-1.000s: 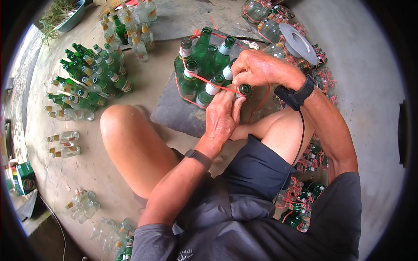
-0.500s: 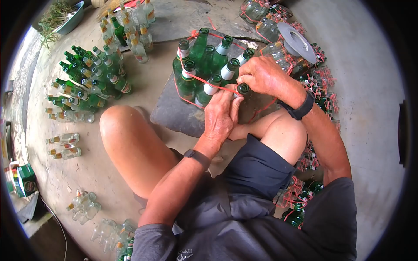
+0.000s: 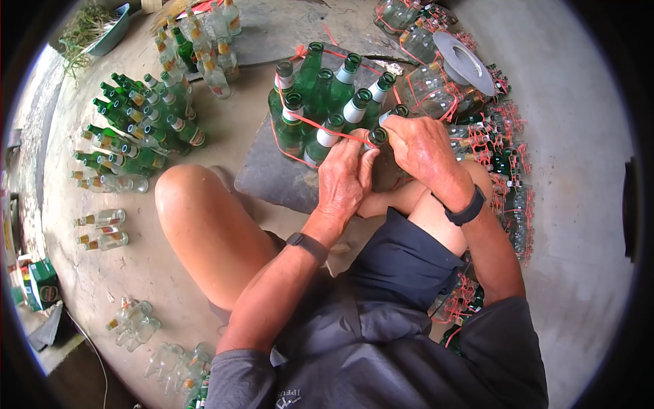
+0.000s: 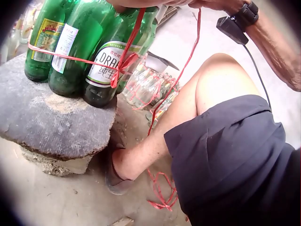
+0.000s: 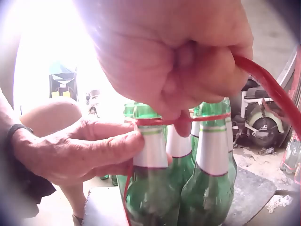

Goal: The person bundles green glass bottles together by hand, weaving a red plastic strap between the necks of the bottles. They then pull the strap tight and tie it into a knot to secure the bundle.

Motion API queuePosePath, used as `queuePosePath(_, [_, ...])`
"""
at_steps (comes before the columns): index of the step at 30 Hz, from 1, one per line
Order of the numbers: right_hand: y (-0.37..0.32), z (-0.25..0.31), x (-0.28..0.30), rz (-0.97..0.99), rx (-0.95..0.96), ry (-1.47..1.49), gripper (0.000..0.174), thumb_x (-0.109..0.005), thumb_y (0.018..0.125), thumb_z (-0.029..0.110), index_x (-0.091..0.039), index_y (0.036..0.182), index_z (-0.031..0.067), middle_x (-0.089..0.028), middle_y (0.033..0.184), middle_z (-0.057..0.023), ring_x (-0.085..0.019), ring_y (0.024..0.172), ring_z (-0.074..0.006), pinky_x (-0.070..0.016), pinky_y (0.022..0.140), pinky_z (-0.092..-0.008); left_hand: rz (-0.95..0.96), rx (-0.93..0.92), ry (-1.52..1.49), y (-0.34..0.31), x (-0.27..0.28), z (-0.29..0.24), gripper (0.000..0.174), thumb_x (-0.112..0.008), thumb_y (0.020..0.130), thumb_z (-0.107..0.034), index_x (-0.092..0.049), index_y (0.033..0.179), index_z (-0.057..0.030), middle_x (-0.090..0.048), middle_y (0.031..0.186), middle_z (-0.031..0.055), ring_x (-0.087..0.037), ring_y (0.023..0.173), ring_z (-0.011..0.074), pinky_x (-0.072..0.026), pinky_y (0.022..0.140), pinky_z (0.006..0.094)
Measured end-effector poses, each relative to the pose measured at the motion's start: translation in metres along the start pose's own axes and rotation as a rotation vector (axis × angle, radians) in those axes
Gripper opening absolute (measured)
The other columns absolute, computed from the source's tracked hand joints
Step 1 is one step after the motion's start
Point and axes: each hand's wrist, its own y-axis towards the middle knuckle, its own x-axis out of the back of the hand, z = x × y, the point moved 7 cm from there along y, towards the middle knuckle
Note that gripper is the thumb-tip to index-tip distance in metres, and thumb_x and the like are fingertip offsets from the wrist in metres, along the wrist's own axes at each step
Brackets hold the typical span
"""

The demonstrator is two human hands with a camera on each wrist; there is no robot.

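Note:
A bundle of upright green beer bottles (image 3: 317,143) stands on a grey slab (image 3: 262,177), with red plastic twine (image 3: 320,127) around the necks and lower down. At the nearest corner, my left hand (image 3: 343,178) pinches the neck of one bottle (image 5: 151,146), thumb and fingers close against the twine. My right hand (image 3: 424,151) is just to the right, above the bottles, fingers curled around the twine. A length of twine (image 5: 268,82) trails from this fist in the right wrist view. The left wrist view shows a twine knot (image 4: 123,68) low on a labelled bottle.
Loose green bottles (image 3: 146,116) and clear bottles (image 3: 204,48) stand on the floor to the left. Tied bundles (image 3: 501,150) line the right side, with a grey hat (image 3: 465,65) on top. Slack twine (image 4: 162,193) lies on the floor by my foot.
My right hand has moved toward my body and slightly right with the twine, uncovering bottle tops behind it. The left hand stays at the corner bottle's neck.

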Motion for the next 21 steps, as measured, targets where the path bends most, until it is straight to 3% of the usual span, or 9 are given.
queuePosePath(6, [-0.023, 0.013, 0.001, -0.155, 0.034, -0.016, 0.004, -0.065, 0.097, 0.006, -0.067, 0.100, 0.0057, -0.070, 0.081, -0.0179, -0.072, 0.078, -0.0430, -0.0558, 0.063, -0.0532, 0.005, 0.013, 0.000, 0.000, -0.001, 0.002, 0.033, -0.074, 0.101, -0.014, -0.069, 0.131, -0.0020, -0.075, 0.116, 0.0208, -0.070, 0.107, 0.0432, -0.0568, 0.092, 0.0501])
queuePosePath(10, [-0.042, 0.025, 0.002, -0.277, 0.080, -0.064, 0.021, -0.070, 0.094, 0.002, -0.072, 0.115, 0.0051, -0.069, 0.084, -0.0116, -0.074, 0.078, -0.0338, -0.0576, 0.063, -0.0463, 0.009, 0.027, -0.005, -0.001, -0.001, 0.003, 0.033, -0.075, 0.101, -0.014, -0.069, 0.132, -0.0020, -0.075, 0.116, 0.0207, -0.070, 0.107, 0.0431, -0.0568, 0.093, 0.0500])
queuePosePath(13, [-0.049, 0.024, 0.000, -0.311, 0.064, -0.073, 0.031, -0.072, 0.093, 0.002, -0.073, 0.123, 0.0048, -0.070, 0.085, -0.0103, -0.075, 0.078, -0.0315, -0.0586, 0.064, -0.0446, 0.014, 0.026, -0.004, -0.001, -0.001, 0.001, 0.033, -0.074, 0.102, -0.014, -0.069, 0.132, -0.0019, -0.076, 0.115, 0.0206, -0.071, 0.108, 0.0432, -0.0568, 0.093, 0.0500])
queuePosePath(21, [-0.057, 0.028, -0.003, -0.335, 0.018, -0.010, 0.018, -0.071, 0.093, 0.004, -0.070, 0.111, 0.0060, -0.070, 0.084, -0.0107, -0.075, 0.078, -0.0324, -0.0586, 0.064, -0.0450, 0.024, 0.043, 0.003, -0.001, -0.001, 0.002, 0.033, -0.074, 0.102, -0.015, -0.068, 0.132, -0.0017, -0.076, 0.115, 0.0209, -0.071, 0.108, 0.0433, -0.0567, 0.093, 0.0502])
